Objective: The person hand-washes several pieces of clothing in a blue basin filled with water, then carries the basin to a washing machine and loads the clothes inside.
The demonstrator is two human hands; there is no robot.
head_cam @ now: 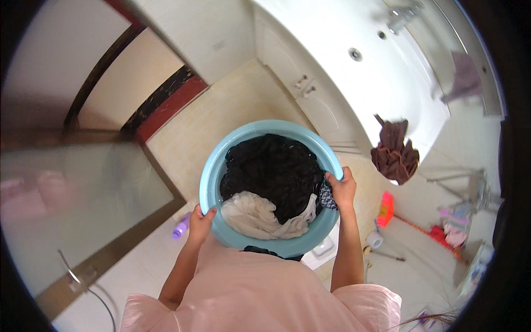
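A round light-blue plastic basin (271,124) is held up in front of my body. My left hand (200,224) grips its rim at the lower left, thumb on top. At the right side my right hand (343,189) is closed around the opposite rim. Inside lies a large dark garment (274,170), looking wet, with a pale whitish cloth (251,216) along the near side. Beside my right hand a patterned blue-and-white cloth (327,196) shows at the basin's inner wall. The fingers under the rim are mostly hidden.
Ahead to the right stands a white washbasin (332,37) over a cabinet (298,79), a brown cloth (396,153) draped at its near corner. A glass door (83,182) is at left. A purple bottle (181,226) lies low near my left hand. An orange-red brush (386,208) is at right.
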